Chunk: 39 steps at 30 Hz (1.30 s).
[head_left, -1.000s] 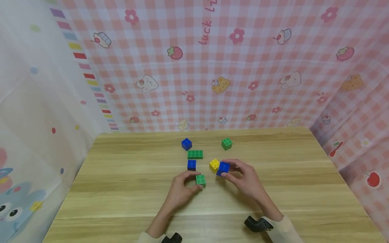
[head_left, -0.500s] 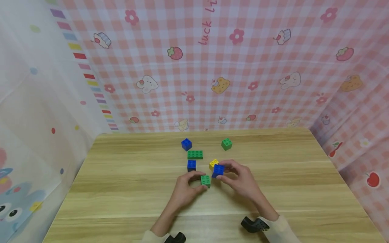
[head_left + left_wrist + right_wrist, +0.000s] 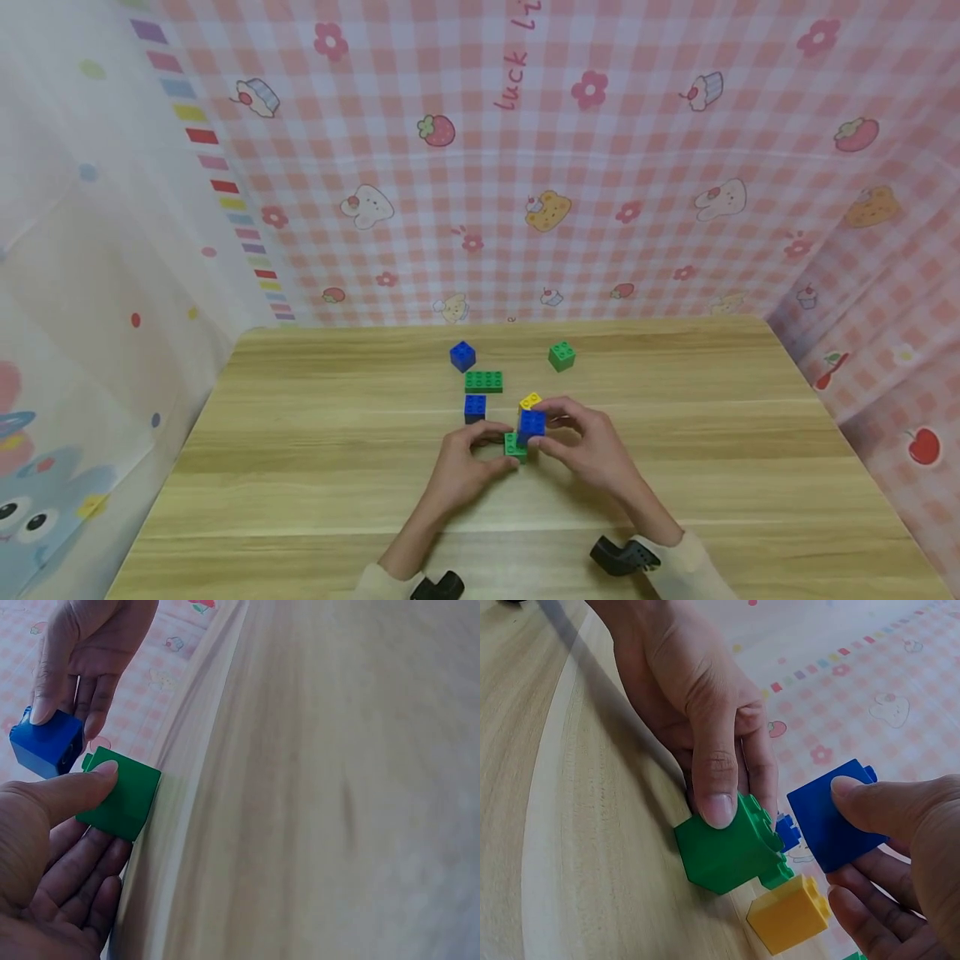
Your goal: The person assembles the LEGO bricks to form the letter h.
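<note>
My left hand [image 3: 467,467] grips a square green toy brick [image 3: 513,447] between thumb and fingers, low at the tabletop. In the left wrist view its thumb presses the side of that green brick [image 3: 126,796]. My right hand [image 3: 588,442] pinches a square blue brick [image 3: 532,423], raised and tilted, thumb on its near face. In the head view the blue brick overlaps the right part of the green one's studded top; the right wrist view shows the blue brick [image 3: 832,817] apart from it. A yellow brick [image 3: 529,402] stands just behind, partly hidden by the blue one.
Behind the left hand lie a blue brick [image 3: 475,407], a long green brick [image 3: 483,382] and another blue brick [image 3: 462,356]. A square green brick [image 3: 562,356] stands at the back right. A checked cloth [image 3: 480,167] hangs beyond the wooden table [image 3: 300,450].
My left hand has slid right with the green brick. My right hand has brought the blue brick left and nearer, until it overlaps the green one in the head view.
</note>
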Available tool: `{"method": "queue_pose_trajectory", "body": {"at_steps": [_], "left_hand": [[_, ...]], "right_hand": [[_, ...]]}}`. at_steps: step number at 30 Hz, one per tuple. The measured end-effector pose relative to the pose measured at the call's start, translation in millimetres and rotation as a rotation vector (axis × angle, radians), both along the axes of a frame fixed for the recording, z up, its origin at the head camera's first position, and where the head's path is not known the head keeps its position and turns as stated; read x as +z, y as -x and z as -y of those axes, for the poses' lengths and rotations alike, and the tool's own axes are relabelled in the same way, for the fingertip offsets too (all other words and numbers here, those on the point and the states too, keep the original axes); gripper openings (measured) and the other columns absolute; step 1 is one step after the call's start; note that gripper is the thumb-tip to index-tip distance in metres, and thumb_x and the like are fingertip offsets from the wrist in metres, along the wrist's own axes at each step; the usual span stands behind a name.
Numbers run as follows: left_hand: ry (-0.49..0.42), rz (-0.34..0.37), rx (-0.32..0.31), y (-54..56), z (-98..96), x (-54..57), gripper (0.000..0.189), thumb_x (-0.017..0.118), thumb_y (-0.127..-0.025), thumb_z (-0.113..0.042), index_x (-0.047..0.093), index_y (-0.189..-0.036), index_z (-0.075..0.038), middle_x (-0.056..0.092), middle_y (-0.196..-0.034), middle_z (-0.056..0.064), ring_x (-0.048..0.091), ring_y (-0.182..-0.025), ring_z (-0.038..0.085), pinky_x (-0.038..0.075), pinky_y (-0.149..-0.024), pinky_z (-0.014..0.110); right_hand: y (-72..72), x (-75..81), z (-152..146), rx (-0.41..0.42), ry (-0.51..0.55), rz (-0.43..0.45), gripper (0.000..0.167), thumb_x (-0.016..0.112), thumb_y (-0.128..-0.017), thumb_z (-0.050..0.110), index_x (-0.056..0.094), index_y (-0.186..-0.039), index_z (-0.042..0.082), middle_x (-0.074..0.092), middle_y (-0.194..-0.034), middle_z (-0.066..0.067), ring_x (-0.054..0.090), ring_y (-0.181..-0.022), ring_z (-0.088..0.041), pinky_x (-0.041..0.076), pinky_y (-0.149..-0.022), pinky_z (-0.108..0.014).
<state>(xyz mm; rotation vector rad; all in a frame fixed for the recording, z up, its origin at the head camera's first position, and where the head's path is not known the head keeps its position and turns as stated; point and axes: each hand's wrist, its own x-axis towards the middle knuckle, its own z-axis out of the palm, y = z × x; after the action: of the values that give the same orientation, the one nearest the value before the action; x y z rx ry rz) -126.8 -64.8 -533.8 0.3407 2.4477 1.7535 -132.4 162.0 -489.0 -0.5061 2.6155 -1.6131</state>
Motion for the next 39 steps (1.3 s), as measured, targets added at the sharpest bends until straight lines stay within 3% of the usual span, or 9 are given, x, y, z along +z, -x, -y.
{"method": "queue_pose_trajectory", "body": {"at_steps": [9, 29, 39], "left_hand": [[-0.036, 0.021, 0.006, 0.7, -0.2, 0.5, 0.04, 0.089, -0.079, -0.019, 0.072, -0.115, -0.021, 0.078, -0.11, -0.002, 0.072, -0.109, 0.019, 0.047, -0.111, 0.053], [-0.011, 0.017, -0.013, 1.9, 1.8, -4.5, 0.036, 0.088, -0.082, -0.029, 0.071, -0.113, -0.023, 0.077, -0.112, -0.003, 0.071, -0.11, 0.018, 0.051, -0.106, 0.051], [-0.027, 0.012, -0.022, 1.3, 2.7, -5.7, 0.034, 0.088, -0.082, -0.027, 0.072, -0.111, -0.023, 0.077, -0.111, -0.004, 0.071, -0.111, 0.017, 0.05, -0.107, 0.052]], "right_hand": [[0.5, -4.0, 4.6, 0.037, 0.012, 0.017, 0.033, 0.081, -0.089, 0.02, 0.07, -0.12, 0.019, 0.073, -0.119, -0.001, 0.068, -0.107, -0.023, 0.057, -0.102, -0.049], [-2.8, -5.2, 11.0, 0.068, -0.006, 0.02, 0.036, 0.081, -0.089, 0.016, 0.069, -0.124, 0.016, 0.073, -0.118, -0.001, 0.069, -0.105, -0.021, 0.058, -0.1, -0.046], [-2.3, -5.3, 12.2, 0.094, -0.017, 0.007, 0.036, 0.079, -0.09, 0.018, 0.069, -0.124, 0.018, 0.073, -0.119, -0.001, 0.069, -0.105, -0.02, 0.059, -0.099, -0.044]]}}
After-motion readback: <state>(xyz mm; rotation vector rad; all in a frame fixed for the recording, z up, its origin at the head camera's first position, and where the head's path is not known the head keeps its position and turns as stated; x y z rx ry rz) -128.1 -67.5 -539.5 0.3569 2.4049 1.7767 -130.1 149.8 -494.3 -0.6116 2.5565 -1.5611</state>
